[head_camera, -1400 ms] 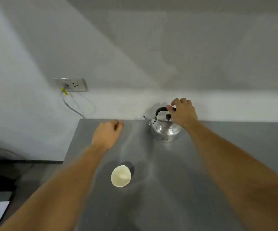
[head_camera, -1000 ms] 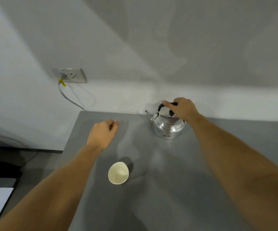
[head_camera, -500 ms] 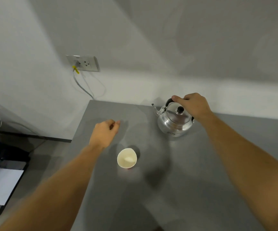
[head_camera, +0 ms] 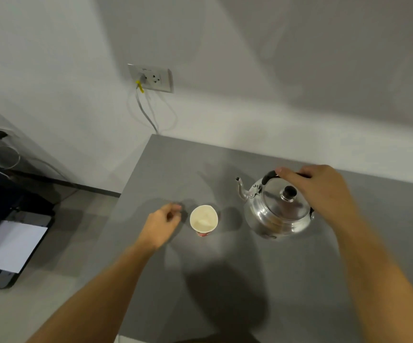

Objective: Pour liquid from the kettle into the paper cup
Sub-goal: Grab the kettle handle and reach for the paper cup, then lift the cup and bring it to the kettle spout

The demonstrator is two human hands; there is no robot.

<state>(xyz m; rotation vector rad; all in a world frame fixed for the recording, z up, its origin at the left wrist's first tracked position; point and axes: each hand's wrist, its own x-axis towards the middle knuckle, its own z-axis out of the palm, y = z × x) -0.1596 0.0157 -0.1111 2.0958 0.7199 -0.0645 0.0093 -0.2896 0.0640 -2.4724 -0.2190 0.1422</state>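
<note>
On the grey table (head_camera: 225,280), right hand (head_camera: 324,194) grips kettle (head_camera: 277,214) beside paper cup (head_camera: 203,220).

kettle and cup on the grey table

shiny metal kettle (head_camera: 276,214), upright, black lid knob and black handle, thin spout pointing left toward the paper cup (head_camera: 203,220). the cup stands upright just beside it, apart, open, pale inside, red print low on its side.

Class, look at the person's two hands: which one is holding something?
The right hand: its fingers wrap the black handle of the kettle. The left hand is loosely curled beside the cup, holding nothing.
</note>
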